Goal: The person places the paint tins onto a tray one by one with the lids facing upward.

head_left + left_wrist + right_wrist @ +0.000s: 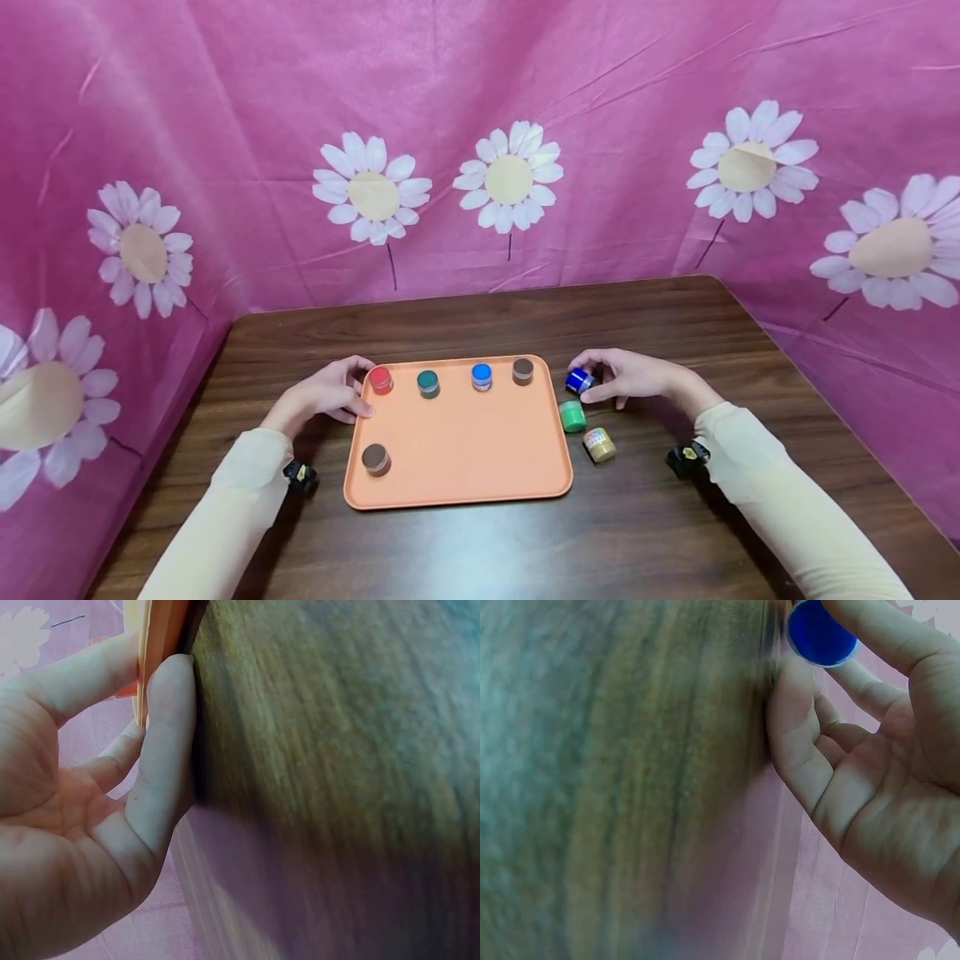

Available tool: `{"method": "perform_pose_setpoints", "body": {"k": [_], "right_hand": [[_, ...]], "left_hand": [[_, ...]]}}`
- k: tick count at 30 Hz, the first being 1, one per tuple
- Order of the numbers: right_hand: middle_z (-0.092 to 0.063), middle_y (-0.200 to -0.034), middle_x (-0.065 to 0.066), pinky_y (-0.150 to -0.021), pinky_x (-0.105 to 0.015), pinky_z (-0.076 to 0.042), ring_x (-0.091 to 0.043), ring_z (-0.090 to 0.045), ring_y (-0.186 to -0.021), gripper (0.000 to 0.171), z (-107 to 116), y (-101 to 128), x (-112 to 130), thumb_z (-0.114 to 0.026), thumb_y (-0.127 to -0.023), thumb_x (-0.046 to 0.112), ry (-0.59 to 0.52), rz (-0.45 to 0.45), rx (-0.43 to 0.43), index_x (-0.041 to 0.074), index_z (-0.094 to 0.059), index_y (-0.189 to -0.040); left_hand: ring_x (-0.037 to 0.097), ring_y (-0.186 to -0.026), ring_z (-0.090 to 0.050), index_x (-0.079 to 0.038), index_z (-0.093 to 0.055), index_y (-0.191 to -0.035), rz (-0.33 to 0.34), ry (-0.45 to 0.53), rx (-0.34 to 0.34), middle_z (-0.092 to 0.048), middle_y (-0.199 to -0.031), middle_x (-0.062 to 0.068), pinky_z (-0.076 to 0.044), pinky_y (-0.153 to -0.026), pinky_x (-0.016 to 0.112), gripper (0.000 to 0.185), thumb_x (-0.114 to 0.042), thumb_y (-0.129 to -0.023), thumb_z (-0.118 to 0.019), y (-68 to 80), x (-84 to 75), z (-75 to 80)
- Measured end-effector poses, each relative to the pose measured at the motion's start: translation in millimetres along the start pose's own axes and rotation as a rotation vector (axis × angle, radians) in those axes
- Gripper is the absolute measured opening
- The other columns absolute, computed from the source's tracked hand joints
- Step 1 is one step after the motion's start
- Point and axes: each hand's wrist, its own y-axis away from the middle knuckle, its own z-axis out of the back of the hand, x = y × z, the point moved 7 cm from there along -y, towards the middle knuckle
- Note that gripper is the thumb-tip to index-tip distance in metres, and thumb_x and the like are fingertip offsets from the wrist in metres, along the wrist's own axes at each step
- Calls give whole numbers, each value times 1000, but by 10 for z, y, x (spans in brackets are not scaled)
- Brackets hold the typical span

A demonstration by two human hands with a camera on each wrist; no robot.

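- Your right hand [626, 377] has its grip closed on the blue jar [578, 381]: fingertips pinch it, thumb on the near side, as the wrist view shows at its blue lid [821, 634].
- That blue jar sits low over the desk [675, 533], just off the tray's [465, 479] far right corner; whether it touches the wood I cannot tell.
- Just nearer you than that grip stands the green jar [572, 416], close against the tray's right rim.
- Nearer still, and slightly outward from the grip, stands the tan jar [599, 444], just beside the green one.
- Your left hand [330, 392] holds the tray's far left corner; the grip pinches the rim, with a finger above and the thumb [169, 742] below the orange edge [154, 645].
- Well toward you from the left grip, a brown jar [376, 459] stands alone on the tray's near left part.
- Right beside the left fingertips is the red jar [381, 380], first in a row along the far rim.
- Onward from that grip, toward your right hand, come the teal jar [428, 383], the light-blue jar [482, 377] and a second brown-lidded jar [522, 371], each apart from its neighbour.
- Beyond the desk hangs the pink daisy cloth [480, 125].
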Motion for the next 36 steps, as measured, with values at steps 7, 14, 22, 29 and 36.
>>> {"method": "perform_pose_setpoints", "body": {"k": [7,14,22,29,36], "right_hand": [[-59,-113,-18,-64,-47,-61,-32,-64,-82,52,68,29,170,-76,-93,17,-103,24,-21,1,-51,-136],[-62,-117,-18,-72,-56,-58,-47,-62,-95,59,107,9,501,-76,-93,21,-104,63,-28,0,-48,-141],[-65,-114,-14,-72,-57,-57,-46,-63,-89,60,6,-35,924,-77,-92,25,-26,141,16,4,-49,-141],[-66,-106,-6,-71,-43,-57,-30,-64,-81,53,-206,-150,1231,-78,-92,26,45,219,69,8,-55,-136],[-63,-109,-6,-76,-44,-56,-27,-61,-92,53,-408,-286,1302,-79,-91,29,17,216,88,14,-56,-137]], "left_hand": [[18,-73,-62,-1,-40,-140,8,1,0,-57,-95,15,-59,-59,33,77,8,-76,-81,-5,1,15],[18,-73,-63,-2,-40,-141,11,-11,-10,-57,-97,17,-60,-60,34,76,8,-77,-81,19,-14,24],[19,-76,-63,-1,-39,-142,9,-19,-4,-56,-99,18,-61,-63,36,76,7,-78,-80,42,-30,0],[19,-76,-63,-2,-39,-141,28,-21,2,-56,-100,17,-61,-63,35,76,8,-78,-80,32,-15,10],[19,-76,-64,-2,-39,-141,20,-12,9,-57,-99,17,-61,-62,35,76,10,-78,-80,13,1,-8]]}}
